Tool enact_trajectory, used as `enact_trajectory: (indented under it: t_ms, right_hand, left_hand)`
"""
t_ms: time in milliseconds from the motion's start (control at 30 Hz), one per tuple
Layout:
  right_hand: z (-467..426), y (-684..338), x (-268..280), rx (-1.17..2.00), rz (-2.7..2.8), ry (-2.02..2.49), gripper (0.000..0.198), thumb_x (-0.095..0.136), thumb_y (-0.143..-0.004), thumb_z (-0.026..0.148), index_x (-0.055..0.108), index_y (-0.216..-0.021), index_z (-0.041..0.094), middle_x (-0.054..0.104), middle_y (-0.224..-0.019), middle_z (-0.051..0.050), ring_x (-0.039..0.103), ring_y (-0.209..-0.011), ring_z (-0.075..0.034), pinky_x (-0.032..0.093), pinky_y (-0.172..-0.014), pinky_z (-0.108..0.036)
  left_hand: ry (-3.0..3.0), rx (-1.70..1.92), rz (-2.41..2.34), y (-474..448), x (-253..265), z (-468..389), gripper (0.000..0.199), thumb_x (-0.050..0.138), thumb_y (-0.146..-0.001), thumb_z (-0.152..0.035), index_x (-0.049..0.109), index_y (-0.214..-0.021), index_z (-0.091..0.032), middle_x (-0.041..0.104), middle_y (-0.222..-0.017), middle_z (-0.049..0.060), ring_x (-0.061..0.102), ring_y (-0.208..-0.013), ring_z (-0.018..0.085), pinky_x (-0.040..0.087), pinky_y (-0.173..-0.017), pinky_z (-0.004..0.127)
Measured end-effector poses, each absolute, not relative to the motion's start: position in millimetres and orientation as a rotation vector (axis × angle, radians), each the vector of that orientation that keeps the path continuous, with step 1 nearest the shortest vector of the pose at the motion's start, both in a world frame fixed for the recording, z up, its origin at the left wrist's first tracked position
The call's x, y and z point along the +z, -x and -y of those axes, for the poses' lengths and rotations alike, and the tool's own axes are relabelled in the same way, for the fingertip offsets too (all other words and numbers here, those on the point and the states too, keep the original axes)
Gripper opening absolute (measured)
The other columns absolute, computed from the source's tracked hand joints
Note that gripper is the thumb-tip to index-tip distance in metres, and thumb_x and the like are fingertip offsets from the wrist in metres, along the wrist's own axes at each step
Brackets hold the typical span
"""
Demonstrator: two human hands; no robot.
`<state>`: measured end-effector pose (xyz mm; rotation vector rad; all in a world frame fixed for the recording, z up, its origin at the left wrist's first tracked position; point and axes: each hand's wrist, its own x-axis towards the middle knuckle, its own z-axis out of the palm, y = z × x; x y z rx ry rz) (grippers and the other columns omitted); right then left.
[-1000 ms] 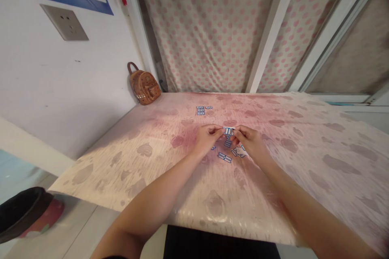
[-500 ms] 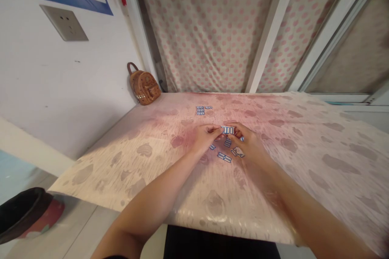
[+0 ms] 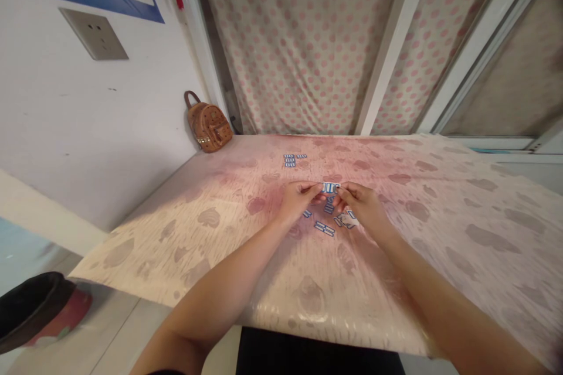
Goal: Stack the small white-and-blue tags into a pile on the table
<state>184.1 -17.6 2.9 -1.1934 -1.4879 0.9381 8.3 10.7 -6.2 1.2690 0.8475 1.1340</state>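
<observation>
Between my fingertips is a small white sticker piece with blue-edged strips (image 3: 329, 188), held just above the tabletop. My left hand (image 3: 300, 196) pinches its left end, and my right hand (image 3: 357, 197) grips the right end, thumb and fingers closed. Below my hands lie several similar pieces: a blue-and-white piece (image 3: 324, 228), another piece (image 3: 328, 205) and a white scrap (image 3: 347, 220) near my right wrist. A further piece (image 3: 307, 213) is partly hidden by my left hand. Farther back a neat block of blue-and-white strips (image 3: 289, 160) lies flat, beside a short row (image 3: 301, 156).
A patterned cloth (image 3: 308, 293) covers the table. At the far left corner stands a brown mini backpack (image 3: 211, 126) against the wall. Dotted curtains (image 3: 303, 41) hang behind. On the floor at the left is a dark-rimmed red bin (image 3: 61, 316).
My right hand has shifted slightly right, and its fingers have changed their hold at the piece's right end. My left hand keeps its pinch in nearly the same place.
</observation>
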Motion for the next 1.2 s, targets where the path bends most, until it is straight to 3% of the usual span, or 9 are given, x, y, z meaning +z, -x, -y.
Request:
enact_trajectory:
  t_ms: [300,833,1200]
  right_hand:
    - [23,-178,13,1.107,1.374,1.171,0.038,0.070,-0.074,0.057,0.063,-0.071,0.019,0.071,-0.069,-0.004,0.064,-0.055,-0.014,0.054,-0.055,-0.027]
    - [19,-179,5,1.160,1.390,1.143,0.035,0.069,-0.077,0.053,0.064,-0.078,0.018,0.072,-0.076,-0.006,0.068,-0.064,-0.016,0.056,-0.061,-0.029]
    - [15,-178,0,1.168,1.391,1.144,0.042,0.070,-0.073,0.059,0.063,-0.076,0.018,0.072,-0.069,-0.004,0.066,-0.054,-0.015,0.056,-0.055,-0.028]
  left_hand:
    - [-1.364,1.187,-0.862,-12,-9,-10,0.034,0.074,-0.079,-0.048,0.078,-0.084,-0.015,0.075,-0.078,0.007,0.064,-0.063,0.014,0.053,-0.065,0.026]
    - [-1.387,1.265,-0.891,-15,-10,-7,0.034,0.075,-0.075,-0.049,0.076,-0.078,-0.015,0.072,-0.071,0.005,0.061,-0.059,0.012,0.049,-0.059,0.024]
    - [-1.380,1.254,-0.907,-15,-10,-7,0.030,0.073,-0.078,-0.045,0.076,-0.081,-0.015,0.073,-0.073,0.006,0.063,-0.062,0.013,0.052,-0.062,0.026]
